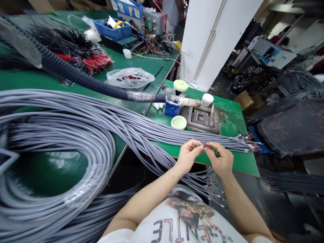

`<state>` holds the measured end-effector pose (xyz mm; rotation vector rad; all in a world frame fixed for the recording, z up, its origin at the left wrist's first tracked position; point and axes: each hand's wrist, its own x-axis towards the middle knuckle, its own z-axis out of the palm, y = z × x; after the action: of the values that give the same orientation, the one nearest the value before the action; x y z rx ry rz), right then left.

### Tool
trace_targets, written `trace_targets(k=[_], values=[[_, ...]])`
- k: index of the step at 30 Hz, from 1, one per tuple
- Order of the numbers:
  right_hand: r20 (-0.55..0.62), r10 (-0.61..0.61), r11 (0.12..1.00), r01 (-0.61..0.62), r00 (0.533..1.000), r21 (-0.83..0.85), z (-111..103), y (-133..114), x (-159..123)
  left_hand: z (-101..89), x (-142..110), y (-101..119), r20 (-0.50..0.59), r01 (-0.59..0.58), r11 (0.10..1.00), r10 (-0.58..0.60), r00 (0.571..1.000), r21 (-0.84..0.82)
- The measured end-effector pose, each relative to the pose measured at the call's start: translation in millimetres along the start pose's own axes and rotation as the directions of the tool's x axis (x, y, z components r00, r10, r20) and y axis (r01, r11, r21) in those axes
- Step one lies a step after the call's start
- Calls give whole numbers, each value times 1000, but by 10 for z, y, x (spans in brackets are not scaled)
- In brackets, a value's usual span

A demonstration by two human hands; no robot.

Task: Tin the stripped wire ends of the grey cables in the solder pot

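The head view looks down on a green-topped bench (241, 162) carrying a square, scorched metal pot (201, 118), probably for solder, and everything here is placed from that pot. Just toward the wearer from it, the bare left hand (188, 156) and bare right hand (220, 159) meet, each grip closed in a fingertip pinch on thin multicoloured wires (207, 145). Held this close together, the hands appear to keep the fine strands steady and separated. The wires belong to long grey sheathed cables (141, 125) that run past the near side of the pot, laid side by side, probably so that their wired ends gather to its right within easy reach. Further left of the pot lies a large loose coil of the same grey cable (50, 162), apparently kept there as the supply. Beside the pot, a ribbed dark blue hose (76, 74) ends in a cream nozzle (191, 102) aimed across it, seemingly to draw off fumes. Just behind the pot stands a squat white-lidded jar (207, 100), and just left of it a small blue box (172, 108), both kept within reach of the pot.
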<state>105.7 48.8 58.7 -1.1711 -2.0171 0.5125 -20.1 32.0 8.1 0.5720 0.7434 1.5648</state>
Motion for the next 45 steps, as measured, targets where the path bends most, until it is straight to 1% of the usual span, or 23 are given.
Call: trace_targets(k=[3, 6, 10, 12, 14, 16, 18, 19, 21, 23, 24, 25, 27, 31, 35, 37, 39, 41, 43, 45], values=[[1, -78, 996, 78, 997, 36, 21, -28, 105, -3, -8, 24, -87, -82, 997, 80, 993, -16], [-4, -128, 981, 127, 992, 143, 63, -61, 226, -25, -10, 58, -141, -121, 992, 115, 983, -35], [26, -122, 960, 111, 992, 258, 178, -140, 382, -49, 10, 105, -184, -99, 988, 77, 980, -114], [52, -117, 955, 98, 992, 281, 253, -181, 469, -66, 37, 138, -209, -83, 983, 48, 977, -162], [81, -123, 958, 97, 989, 270, 330, -195, 586, -107, 62, 176, -222, -79, 981, 38, 974, -176], [114, -124, 971, 98, 986, 217, 410, -160, 752, -187, 67, 211, -223, -83, 991, 57, 973, -107], [162, -119, 985, 96, 980, 143, 498, -70, 960, -303, 43, 231, -227, -125, 989, 140, 964, 80], [197, -115, 989, 95, 974, 109, 547, -9, 1070, -371, 22, 233, -220, -164, 964, 210, 953, 207], [286, -101, 995, 95, 953, 35, 657, 121, 1275, -507, -23, 220, -169, -254, 858, 360, 918, 448], [353, -73, 993, 102, 933, -65, 772, 234, 1431, -618, -56, 195, -79, -322, 735, 453, 888, 597], [375, -58, 988, 107, 925, -112, 828, 276, 1486, -657, -66, 181, -30, -344, 692, 467, 884, 634], [390, -44, 982, 111, 920, -152, 880, 308, 1527, -685, -70, 168, 15, -362, 664, 467, 884, 655], [413, -21, 973, 114, 911, -202, 966, 346, 1573, -713, -70, 149, 87, -384, 636, 447, 890, 670], [438, 15, 955, 117, 899, -273, 1069, 384, 1605, -720, -62, 118, 149, -403, 601, 427, 892, 690], [443, 28, 938, 130, 896, -322, 1138, 420, 1625, -743, -54, 66, 207, -439, 513, 447, 870, 738], [442, 28, 932, 136, 897, -337, 1158, 421, 1632, -760, -46, 39, 241, -470, 453, 474, 847, 758], [440, 23, 928, 145, 898, -343, 1136, 411, 1641, -772, -36, 19, 267, -502, 401, 512, 817, 767], [431, 10, 927, 154, 902, -343, 1044, 415, 1662, -778, -29, 14, 284, -525, 364, 541, 791, 769], [395, -21, 926, 168, 918, -340, 878, 473, 1701, -777, -26, 18, 295, -533, 342, 551, 781, 774], [327, -43, 918, 167, 944, -361, 673, 607, 1754, -773, -28, 26, 301, -536, 327, 554, 776, 779]])
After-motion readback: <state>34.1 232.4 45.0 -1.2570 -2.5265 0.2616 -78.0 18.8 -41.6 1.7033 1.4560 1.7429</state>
